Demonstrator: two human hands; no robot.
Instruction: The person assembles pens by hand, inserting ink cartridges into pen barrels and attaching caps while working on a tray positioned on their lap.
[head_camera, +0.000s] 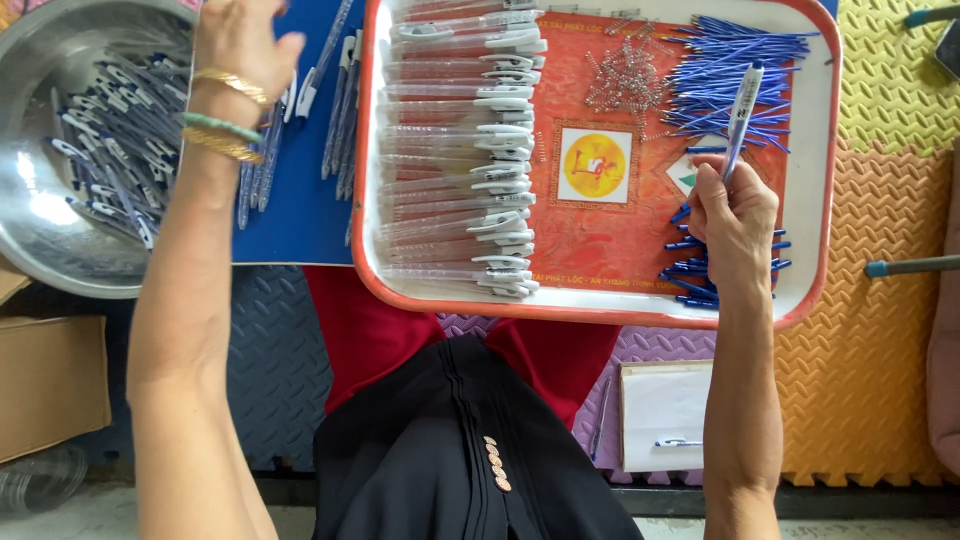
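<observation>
A red tray (815, 200) with a white rim holds rows of clear pen barrels (455, 150), blue refills (735, 50) and small springs (625, 80). Left of it, a metal bowl (40, 60) holds finished pens. The right hand (735, 215) pinches one pen (743, 115) upright above the tray. The left hand (240, 45) reaches past the bowl; its grip cannot be told.

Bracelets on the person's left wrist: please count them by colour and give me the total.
Gold bracelets: 2
Green bracelet: 1
Total: 3
All sit just behind the left hand. The right hand, which holds a pen, shows none.
</observation>
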